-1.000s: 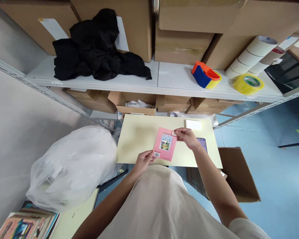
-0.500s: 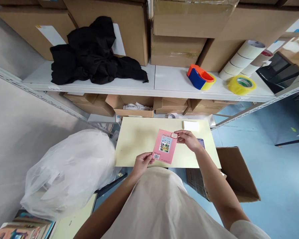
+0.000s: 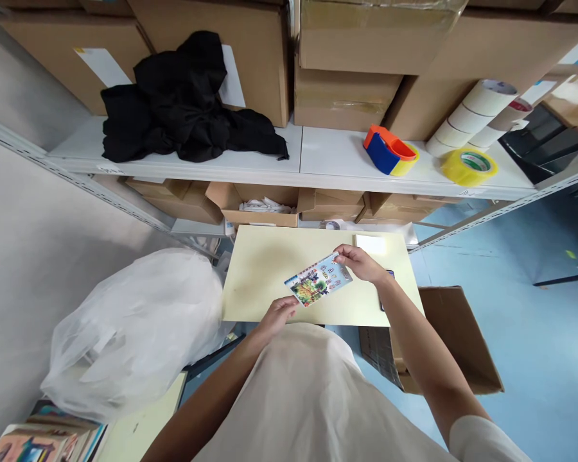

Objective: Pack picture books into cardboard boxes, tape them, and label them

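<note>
A thin booklet (image 3: 320, 280) with a colourful illustrated cover on pale blue is held tilted above the cream tabletop (image 3: 255, 269). My right hand (image 3: 359, 262) pinches its upper right edge, thumb on the cover. At the lower left corner, my left hand (image 3: 279, 313) has its fingers closed on the edge. Beyond my right hand lies a small stack of white paper or cards (image 3: 370, 244). A phone (image 3: 382, 307) on the tabletop is mostly hidden under my right forearm.
Above the table runs a shelf (image 3: 270, 163) with black cloth (image 3: 187, 102), a tape dispenser (image 3: 389, 151) and tape rolls (image 3: 469, 167). A large translucent plastic bag (image 3: 135, 327) bulges at left, near books (image 3: 43, 439). An open carton (image 3: 457, 340) stands at lower right.
The booklet has been turned over: its pink back with a barcode faced up before, and now the illustrated cover does. It is also tilted more sideways.
</note>
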`<state>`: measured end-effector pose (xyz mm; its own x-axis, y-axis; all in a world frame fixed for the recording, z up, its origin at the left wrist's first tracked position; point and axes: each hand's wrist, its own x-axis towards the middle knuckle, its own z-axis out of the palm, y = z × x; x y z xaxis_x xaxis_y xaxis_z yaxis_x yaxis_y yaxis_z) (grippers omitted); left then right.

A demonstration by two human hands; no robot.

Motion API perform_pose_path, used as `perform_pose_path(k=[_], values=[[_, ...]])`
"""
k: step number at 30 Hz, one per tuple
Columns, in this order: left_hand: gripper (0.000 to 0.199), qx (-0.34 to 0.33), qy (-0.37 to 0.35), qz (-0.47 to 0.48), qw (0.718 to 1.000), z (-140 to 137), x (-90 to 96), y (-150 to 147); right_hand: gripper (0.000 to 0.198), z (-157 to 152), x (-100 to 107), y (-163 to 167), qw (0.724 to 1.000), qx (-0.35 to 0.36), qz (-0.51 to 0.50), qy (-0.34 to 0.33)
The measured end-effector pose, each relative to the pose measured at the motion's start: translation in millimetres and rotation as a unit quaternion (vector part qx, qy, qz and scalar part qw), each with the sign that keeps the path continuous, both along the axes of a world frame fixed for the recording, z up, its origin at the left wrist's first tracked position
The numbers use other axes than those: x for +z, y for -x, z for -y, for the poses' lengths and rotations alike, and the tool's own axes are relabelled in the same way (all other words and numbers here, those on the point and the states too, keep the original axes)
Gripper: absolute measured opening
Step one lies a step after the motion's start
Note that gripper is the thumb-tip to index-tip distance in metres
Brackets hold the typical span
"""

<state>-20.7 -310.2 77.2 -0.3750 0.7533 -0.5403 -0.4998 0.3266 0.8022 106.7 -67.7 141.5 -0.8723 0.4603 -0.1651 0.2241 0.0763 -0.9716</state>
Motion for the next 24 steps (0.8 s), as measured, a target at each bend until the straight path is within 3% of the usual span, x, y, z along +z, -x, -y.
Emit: perform_pose_path(k=[5,9,14,19,24], values=[[0.048,0.003,-0.05,0.002,0.999,2.5,8.8,10.8,0.021,1.0,-3.1,12.5,0.998,-0.006,0.055,0.023],[0.035,-0.041,-0.036,-0.077,0.996,-0.1,7.5,10.3,0.019,5.2,-9.4,22.4,0.998,0.007,0.059,0.013],[0.032,-0.013,-0.024,-0.093,0.995,-3.5,1.4,4.0,0.024,9.8,-6.8,26.1,0.998,-0.026,0.041,0.036],[0.04,0.03,-0.028,-0.04,0.998,0.8,2.8,1.0,0.032,2.9,-0.3,6.1,0.992,0.033,0.097,0.08],[0.045,0.057,-0.028,-0.007,0.998,4.7,3.1,0.9,0.04,5.4,-7.0,-14.2,0.987,-0.064,0.078,0.126]])
